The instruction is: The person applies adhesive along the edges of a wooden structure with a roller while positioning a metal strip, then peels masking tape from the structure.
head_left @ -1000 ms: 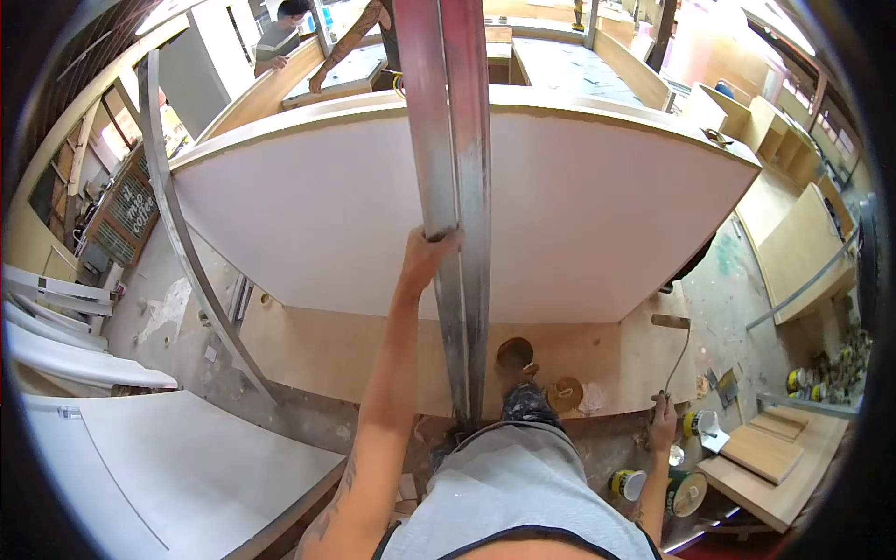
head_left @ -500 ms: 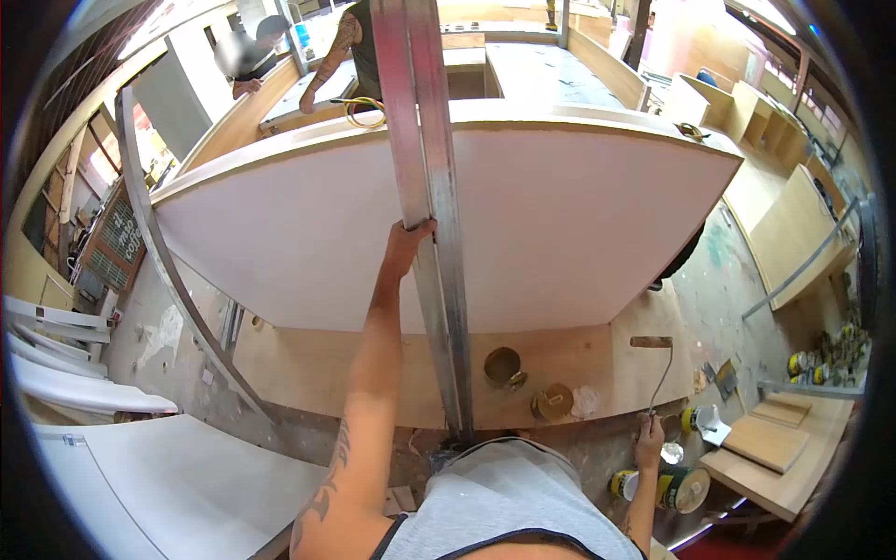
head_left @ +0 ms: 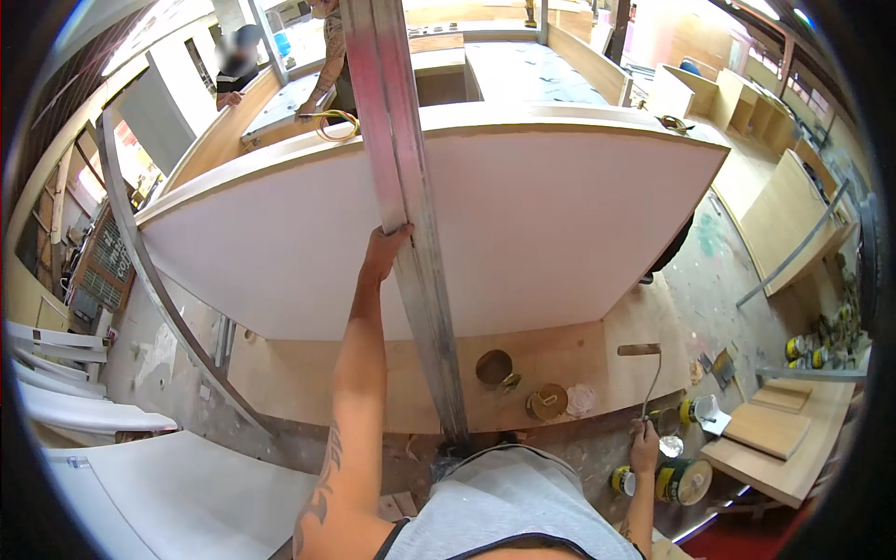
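My left hand [head_left: 385, 250] is wrapped round the edge of a tall metal post [head_left: 403, 177], streaked with pink in its upper part. The post stands between me and a large white panel [head_left: 551, 205]. Low on the right, my right hand [head_left: 644, 444] grips the handle of a paint roller [head_left: 638, 350], its narrow brown sleeve pointing away from me. Beyond the roller lies a plywood base [head_left: 308, 373] at the foot of the panel. On it sit an open can [head_left: 494, 367], a second can [head_left: 547, 401] and a crumpled pale piece [head_left: 580, 400].
Paint tins [head_left: 683, 482] stand beside a low table [head_left: 784, 481] bearing wooden boards [head_left: 767, 429]. Coiled cables [head_left: 338, 125] lie on the panel's top edge. A curved metal bar [head_left: 168, 289] is at left, near white panels [head_left: 177, 495]. Two people [head_left: 333, 65] are behind the counter.
My view has shifted slightly, so the post and panel sit further left. Both hands keep their holds. The person at the far left has straightened up a little.
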`<state>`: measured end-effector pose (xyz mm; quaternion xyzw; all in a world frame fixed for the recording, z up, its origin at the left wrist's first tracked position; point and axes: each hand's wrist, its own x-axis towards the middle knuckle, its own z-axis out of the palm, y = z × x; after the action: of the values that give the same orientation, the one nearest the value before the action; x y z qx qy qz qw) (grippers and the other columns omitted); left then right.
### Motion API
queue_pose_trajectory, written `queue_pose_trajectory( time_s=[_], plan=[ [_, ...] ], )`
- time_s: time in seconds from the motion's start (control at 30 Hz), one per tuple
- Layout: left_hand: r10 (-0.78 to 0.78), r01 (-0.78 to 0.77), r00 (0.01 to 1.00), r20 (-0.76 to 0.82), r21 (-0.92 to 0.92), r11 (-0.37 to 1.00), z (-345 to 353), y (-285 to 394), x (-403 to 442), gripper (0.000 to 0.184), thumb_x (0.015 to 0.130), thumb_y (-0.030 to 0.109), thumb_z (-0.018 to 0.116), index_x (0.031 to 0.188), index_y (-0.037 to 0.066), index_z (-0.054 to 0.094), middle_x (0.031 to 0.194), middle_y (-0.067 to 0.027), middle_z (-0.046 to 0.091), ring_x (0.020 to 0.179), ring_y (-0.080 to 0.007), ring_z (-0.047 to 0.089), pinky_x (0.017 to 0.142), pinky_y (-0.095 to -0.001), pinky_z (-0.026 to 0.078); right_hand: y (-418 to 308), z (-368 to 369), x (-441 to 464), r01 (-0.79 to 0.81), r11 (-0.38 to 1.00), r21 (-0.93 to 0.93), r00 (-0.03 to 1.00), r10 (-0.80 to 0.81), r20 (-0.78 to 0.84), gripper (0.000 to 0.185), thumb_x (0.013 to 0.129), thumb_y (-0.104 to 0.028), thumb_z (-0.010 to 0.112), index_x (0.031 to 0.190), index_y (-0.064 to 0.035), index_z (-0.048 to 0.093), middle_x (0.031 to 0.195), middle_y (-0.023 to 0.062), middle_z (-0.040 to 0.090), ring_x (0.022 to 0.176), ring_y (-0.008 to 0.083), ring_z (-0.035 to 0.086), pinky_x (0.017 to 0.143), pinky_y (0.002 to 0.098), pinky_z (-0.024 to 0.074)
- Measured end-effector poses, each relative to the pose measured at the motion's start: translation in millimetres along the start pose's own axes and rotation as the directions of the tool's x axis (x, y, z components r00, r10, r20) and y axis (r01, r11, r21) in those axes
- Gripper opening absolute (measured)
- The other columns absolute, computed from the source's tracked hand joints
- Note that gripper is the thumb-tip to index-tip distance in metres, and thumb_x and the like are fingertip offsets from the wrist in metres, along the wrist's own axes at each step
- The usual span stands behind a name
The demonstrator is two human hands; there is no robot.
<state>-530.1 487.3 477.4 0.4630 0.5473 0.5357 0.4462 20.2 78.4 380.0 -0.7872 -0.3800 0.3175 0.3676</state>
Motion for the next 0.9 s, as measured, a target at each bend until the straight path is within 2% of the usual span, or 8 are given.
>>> queue_pose_trajectory(
  time_s=[0.07, 0.17, 0.4, 0.5, 0.57, 0.8, 0.87, 0.9],
  plan=[
    [0.012, -0.008, 0.997, 0.078, -0.041, 0.999, -3, -8, 9, 0.055, 0.08, 0.033, 0.078, 0.111, -0.01, 0.064, 0.098, -0.0111, 0.069, 0.087, -0.0197, 0.065, 0.077, -0.0353, 0.052, -2, -1, -2, 0.012, 1.0, -0.01, 1.0, -0.012, 0.01, 0.034, 0.103, -0.032, 0.051, 0.097, -0.0002, 0.063, 0.073, 0.0012, 0.057, 0.066, 0.0111, 0.051, 0.061, 0.0278, 0.0398],
    [-0.013, 0.016, 0.998, 0.055, -0.053, 0.998, 1, -4, 7, 0.057, 0.08, 0.033, 0.078, 0.113, -0.01, 0.063, 0.099, -0.0115, 0.068, 0.087, -0.0205, 0.065, 0.077, -0.0359, 0.052, 11, -2, 2, 0.057, 0.991, -0.123, 0.998, -0.059, -0.017, 0.033, 0.103, -0.03, 0.052, 0.096, 0.0006, 0.063, 0.075, 0.0022, 0.059, 0.068, 0.0119, 0.053, 0.063, 0.0284, 0.0417],
    [-0.094, 0.094, 0.996, 0.013, -0.008, 0.996, 6, 7, 1, 0.061, 0.081, 0.033, 0.078, 0.12, -0.01, 0.058, 0.106, -0.0144, 0.067, 0.091, -0.023, 0.065, 0.08, -0.0369, 0.054, -6, -1, -7, 0.053, 0.992, -0.11, 0.998, -0.057, -0.033, 0.031, 0.102, -0.027, 0.051, 0.099, 0.0017, 0.064, 0.079, 0.0065, 0.063, 0.074, 0.0145, 0.057, 0.069, 0.0296, 0.0455],
    [-0.045, 0.05, 0.998, 0.043, -0.112, 0.992, 3, -2, 5, 0.061, 0.08, 0.033, 0.078, 0.12, -0.01, 0.058, 0.107, -0.0148, 0.067, 0.094, -0.0231, 0.065, 0.082, -0.0365, 0.054, -10, 2, -8, 0.042, 0.988, -0.149, 0.998, -0.047, -0.031, 0.031, 0.102, -0.026, 0.052, 0.1, 0.0019, 0.065, 0.076, 0.0071, 0.061, 0.07, 0.016, 0.056, 0.066, 0.0308, 0.0449],
    [0.035, -0.011, 0.989, 0.146, -0.16, 0.987, -1, -5, 6, 0.061, 0.08, 0.032, 0.079, 0.121, -0.008, 0.058, 0.11, -0.0133, 0.066, 0.096, -0.0225, 0.064, 0.084, -0.0351, 0.053, -11, 3, -7, 0.027, 0.992, -0.121, 1.0, -0.028, -0.005, 0.032, 0.101, -0.027, 0.053, 0.1, 0.0023, 0.065, 0.072, 0.0072, 0.06, 0.065, 0.0172, 0.054, 0.062, 0.0323, 0.0435],
    [0.112, -0.105, 0.982, 0.155, -0.048, 0.993, -4, 7, -8, 0.057, 0.086, 0.032, 0.075, 0.127, -0.003, 0.056, 0.117, -0.0106, 0.065, 0.106, -0.0218, 0.061, 0.096, -0.0352, 0.046, -4, 9, 2, 0.136, 0.979, -0.154, 0.991, -0.137, 0.005, 0.033, 0.101, -0.03, 0.054, 0.092, 0.0001, 0.063, 0.065, 0.0037, 0.054, 0.057, 0.0148, 0.05, 0.054, 0.0324, 0.0394],
    [0.288, -0.273, 0.948, 0.138, -0.119, 0.955, -4, 9, -14, 0.056, 0.09, 0.031, 0.071, 0.131, -0.001, 0.052, 0.12, -0.0103, 0.062, 0.109, -0.021, 0.059, 0.097, -0.0357, 0.045, 18, 13, 11, 0.141, 0.985, -0.104, 0.99, -0.141, 0.013, 0.032, 0.102, -0.032, 0.053, 0.091, -0.0033, 0.062, 0.063, 0.0002, 0.051, 0.053, 0.0113, 0.047, 0.05, 0.0298, 0.0367],
    [0.287, -0.272, 0.948, 0.135, -0.119, 0.955, -7, 4, -17, 0.056, 0.09, 0.031, 0.071, 0.131, -0.001, 0.052, 0.12, -0.0103, 0.062, 0.109, -0.021, 0.059, 0.097, -0.0357, 0.045, 27, 16, 13, 0.142, 0.984, -0.106, 0.99, -0.141, 0.015, 0.032, 0.102, -0.032, 0.053, 0.091, -0.0033, 0.062, 0.063, 0.0002, 0.051, 0.053, 0.0113, 0.047, 0.05, 0.0298, 0.0367]
  ],
)
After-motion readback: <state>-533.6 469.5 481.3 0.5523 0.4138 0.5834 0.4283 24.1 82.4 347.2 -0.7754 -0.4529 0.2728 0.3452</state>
